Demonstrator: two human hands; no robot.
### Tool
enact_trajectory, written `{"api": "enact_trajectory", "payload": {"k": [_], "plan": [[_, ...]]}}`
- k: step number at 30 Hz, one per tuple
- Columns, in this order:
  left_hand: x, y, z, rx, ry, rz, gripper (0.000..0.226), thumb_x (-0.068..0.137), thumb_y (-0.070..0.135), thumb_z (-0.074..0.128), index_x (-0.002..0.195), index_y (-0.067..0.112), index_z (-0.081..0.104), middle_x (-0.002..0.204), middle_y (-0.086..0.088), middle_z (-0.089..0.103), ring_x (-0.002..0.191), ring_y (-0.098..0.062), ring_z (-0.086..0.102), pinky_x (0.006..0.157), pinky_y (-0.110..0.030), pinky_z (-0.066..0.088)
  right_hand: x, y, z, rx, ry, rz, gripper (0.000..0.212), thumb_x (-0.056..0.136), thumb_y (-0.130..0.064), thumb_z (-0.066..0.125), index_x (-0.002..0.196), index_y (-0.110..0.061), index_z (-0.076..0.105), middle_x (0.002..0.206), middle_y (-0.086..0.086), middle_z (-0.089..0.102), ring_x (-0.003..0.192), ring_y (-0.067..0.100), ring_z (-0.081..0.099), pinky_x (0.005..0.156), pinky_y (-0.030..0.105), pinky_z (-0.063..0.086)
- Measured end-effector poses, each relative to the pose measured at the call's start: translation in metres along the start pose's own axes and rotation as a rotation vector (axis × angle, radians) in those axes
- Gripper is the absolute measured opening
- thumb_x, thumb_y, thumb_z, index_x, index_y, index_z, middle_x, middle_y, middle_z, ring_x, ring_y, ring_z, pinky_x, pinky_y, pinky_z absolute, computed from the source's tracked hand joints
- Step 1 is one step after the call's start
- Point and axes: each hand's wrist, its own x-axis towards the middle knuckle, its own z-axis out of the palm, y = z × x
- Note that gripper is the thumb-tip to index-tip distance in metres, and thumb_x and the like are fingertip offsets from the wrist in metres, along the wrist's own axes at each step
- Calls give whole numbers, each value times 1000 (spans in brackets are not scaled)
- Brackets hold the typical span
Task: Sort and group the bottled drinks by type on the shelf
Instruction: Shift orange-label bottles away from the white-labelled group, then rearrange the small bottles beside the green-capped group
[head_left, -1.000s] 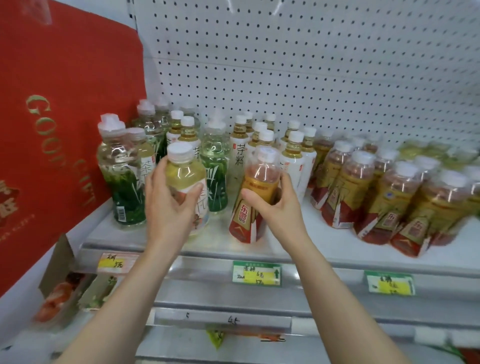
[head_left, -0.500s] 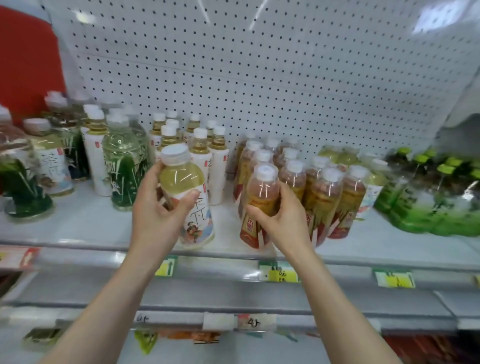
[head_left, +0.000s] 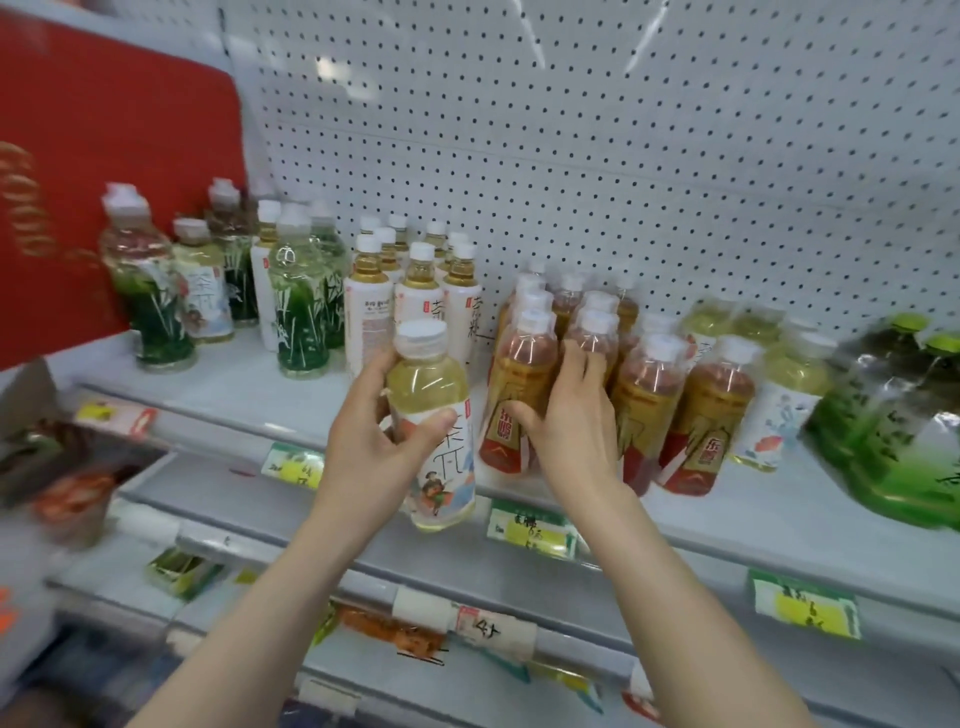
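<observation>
Mic one: Hands both busy! See the left hand (head_left: 374, 447) wrapped round a pale yellow tea bottle (head_left: 431, 395), held nearly upright in the air just before the shelf (head_left: 249, 395) edge.

Mic two: And the right hand (head_left: 571, 421)?

Mic one: Clasping a red-labelled amber bottle (head_left: 524, 374), thumb on its label. It stands at the shelf front, touching its matching neighbours (head_left: 649, 395).

Mic two: Far left, green bamboo-print bottles (head_left: 298, 312) stand well apart.

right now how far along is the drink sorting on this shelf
Mostly grouped: the amber bottles stand together, as do the white-label bottles. In hand: the right hand grips an amber bottle at that group's front; the left hand holds a pale tea bottle. Left: its lone match stands far left, the other pale bottles far right.
</observation>
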Motion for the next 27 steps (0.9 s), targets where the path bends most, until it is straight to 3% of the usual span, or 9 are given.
{"api": "enact_trajectory", "payload": {"k": [3, 5, 7, 9, 14, 17, 19, 22, 27], "plan": [[-4, 2, 11, 17, -75, 0, 61, 79, 18, 78, 130, 36, 50, 120, 14, 64, 106, -2, 63, 92, -43, 55, -8, 1, -27, 259, 64, -61, 56, 95, -44, 59, 142, -20, 42, 124, -3, 57, 108, 15, 60, 89, 32, 51], [-2, 5, 25, 23, -146, 9, 62, 79, 14, 78, 129, 39, 51, 118, 18, 65, 106, -1, 63, 92, -39, 55, -12, -2, -50, 524, -54, -28, 49, 93, -56, 54, 132, -27, 51, 108, -14, 63, 97, 0, 61, 81, 20, 50], [0, 11, 44, 21, -240, 19, 62, 77, 14, 79, 127, 40, 52, 114, 22, 66, 105, 0, 63, 92, -36, 55, -16, 1, -67, 649, -217, 16, 46, 88, -59, 58, 125, -31, 58, 106, -14, 67, 91, -3, 62, 75, 17, 48], [-2, 17, 68, -16, -349, 37, 65, 74, 19, 82, 127, 40, 52, 116, 21, 66, 107, -1, 64, 93, -36, 54, -21, 14, -77, 634, -245, 41, 38, 86, -53, 66, 119, -34, 63, 105, -13, 70, 85, -1, 64, 71, 21, 50], [-8, 26, 133, -81, -591, 127, 66, 67, 46, 76, 126, 50, 47, 124, 22, 62, 115, -2, 60, 98, -38, 51, -38, 69, -118, 625, -36, 149, 20, 87, -40, 72, 103, -30, 69, 94, -13, 73, 88, 5, 67, 79, 32, 55], [-13, 33, 171, -134, -693, 173, 62, 76, 48, 67, 135, 42, 46, 130, 23, 57, 124, 4, 52, 107, -32, 44, -51, 108, -147, 534, 96, 210, 25, 86, -50, 67, 99, -30, 70, 93, -10, 73, 87, 10, 68, 79, 38, 56], [-9, 42, 197, -97, -714, 236, 65, 81, 49, 61, 142, 33, 43, 137, 17, 53, 130, 3, 46, 110, -33, 41, -50, 139, -167, 456, 190, 263, 34, 81, -59, 61, 95, -29, 69, 90, -11, 72, 85, 10, 67, 77, 39, 56], [13, 59, 240, 152, -695, 419, 66, 88, 39, 63, 147, 28, 36, 146, 9, 46, 134, -4, 43, 111, -38, 40, -37, 188, -187, 292, 260, 308, 47, 77, -69, 53, 93, -27, 65, 88, -10, 69, 83, 9, 64, 71, 35, 52], [83, 91, 324, 552, -520, 551, 60, 91, 25, 64, 145, 21, 41, 143, -5, 47, 128, -22, 48, 106, -36, 38, -11, 264, -193, 128, 224, 287, 35, 87, -57, 59, 98, -24, 62, 94, -9, 65, 85, 10, 59, 68, 34, 47]]}}
